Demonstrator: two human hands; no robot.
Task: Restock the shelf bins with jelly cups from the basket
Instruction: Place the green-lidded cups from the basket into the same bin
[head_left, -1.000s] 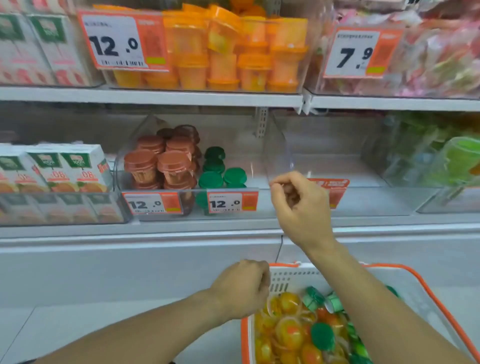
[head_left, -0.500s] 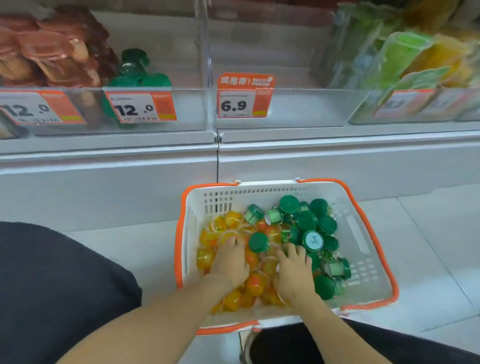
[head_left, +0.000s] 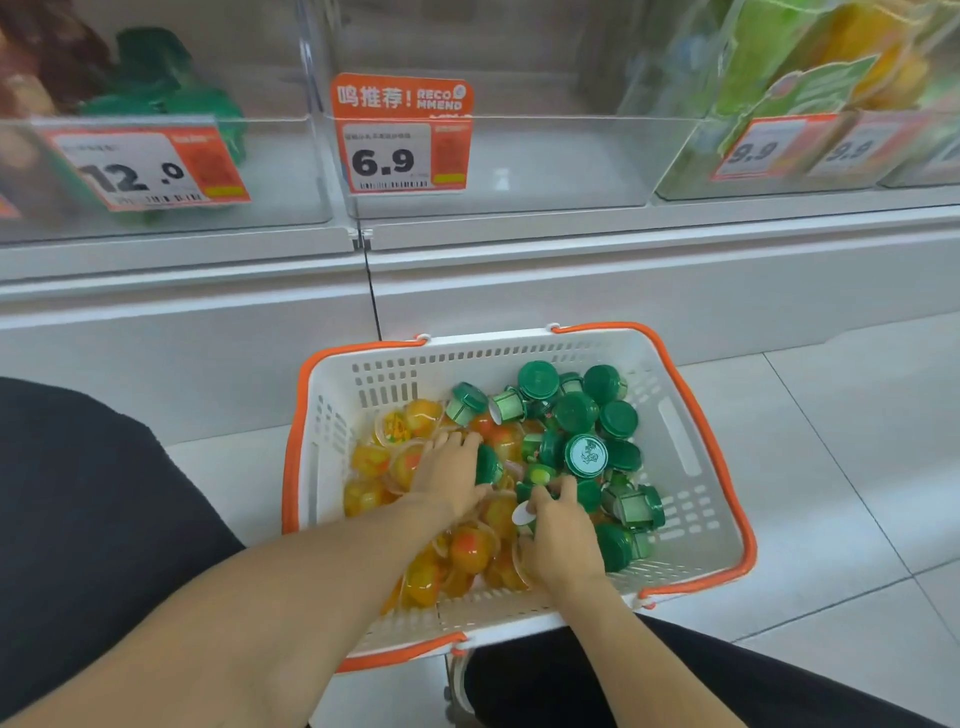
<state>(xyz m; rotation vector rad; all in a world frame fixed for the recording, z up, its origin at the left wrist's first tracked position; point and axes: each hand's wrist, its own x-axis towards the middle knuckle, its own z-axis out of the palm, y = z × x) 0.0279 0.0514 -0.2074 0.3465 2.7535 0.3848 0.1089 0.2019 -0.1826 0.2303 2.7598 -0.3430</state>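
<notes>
A white basket with an orange rim (head_left: 363, 387) sits on the floor under the shelf. Orange jelly cups (head_left: 470, 551) fill its left half and green-lidded jelly cups (head_left: 574, 413) its right half. My left hand (head_left: 447, 475) lies palm down on the orange cups and holds a green-lidded cup (head_left: 488, 465) between thumb and fingers. My right hand (head_left: 561, 535) is in the middle of the pile, fingers curled round a clear jelly cup (head_left: 522, 517) with a pale round face. Above, the clear shelf bin (head_left: 545, 166) with the 6.9 price tag (head_left: 400, 150) holds nothing.
The bin to the left (head_left: 156, 83) holds green-lidded and brown cups behind a 12.0 tag. Bins on the right (head_left: 779, 78) hold green and yellow packs tagged 9.9. A white shelf base (head_left: 623, 280) runs behind the basket. My dark trouser legs (head_left: 78, 519) flank it on pale floor tiles.
One second ago my right hand was up at the 6.9 bin and my left at the basket rim. Both hands have since dropped into the basket, and their fingers have closed on cups.
</notes>
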